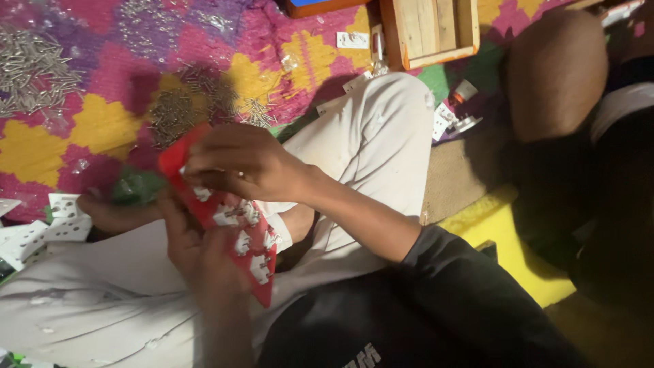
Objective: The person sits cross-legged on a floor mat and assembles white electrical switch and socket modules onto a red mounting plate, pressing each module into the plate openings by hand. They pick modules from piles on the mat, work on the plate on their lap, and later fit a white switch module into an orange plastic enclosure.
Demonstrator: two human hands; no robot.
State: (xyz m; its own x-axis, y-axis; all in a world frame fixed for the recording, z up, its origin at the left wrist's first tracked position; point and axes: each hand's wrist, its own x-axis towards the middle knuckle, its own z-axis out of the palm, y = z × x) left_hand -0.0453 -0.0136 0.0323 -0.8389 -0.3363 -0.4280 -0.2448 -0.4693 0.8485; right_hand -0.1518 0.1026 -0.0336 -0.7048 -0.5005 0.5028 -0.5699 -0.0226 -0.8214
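A long red plastic strip (238, 238) set with small white socket-like parts lies across my lap. My left hand (197, 259) grips it from below, near its lower half. My right hand (238, 163) is curled over its upper end, fingers pinched on the red edge and one white part. Both hands are blurred by motion. A green plastic piece (136, 187) sits just left of the strip's top end, by my bare foot (112, 215). I am seated on the floor in pale trousers (368, 150).
Piles of small metal screws (34, 68) and pins (184, 109) lie on the pink and yellow mat. White perforated socket plates (48, 228) are stacked at left. A wooden box (429, 27) stands at the top. Another person's knee (555, 71) is at right.
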